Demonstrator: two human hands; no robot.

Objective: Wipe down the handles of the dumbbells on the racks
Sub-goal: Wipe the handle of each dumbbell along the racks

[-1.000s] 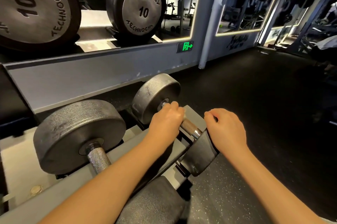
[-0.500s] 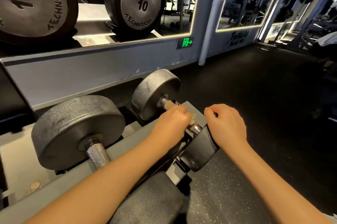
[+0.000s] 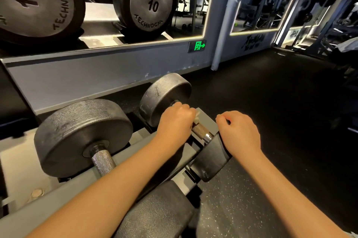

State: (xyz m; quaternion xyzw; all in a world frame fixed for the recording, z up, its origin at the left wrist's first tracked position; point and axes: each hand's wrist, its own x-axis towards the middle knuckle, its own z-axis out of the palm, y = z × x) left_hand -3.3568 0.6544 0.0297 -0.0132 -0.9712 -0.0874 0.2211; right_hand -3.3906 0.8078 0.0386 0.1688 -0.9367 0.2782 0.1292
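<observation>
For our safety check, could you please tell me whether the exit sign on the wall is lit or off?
Lit: the exit sign glows bright green against the grey wall.

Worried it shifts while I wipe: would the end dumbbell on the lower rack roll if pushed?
Probably not easily: the dumbbell has thick, solid-looking heads, so likely heavy. Its round heads could roll, but they sit cradled on the rack. The handle looks knurled, so the left hand should hold firmly.
</observation>
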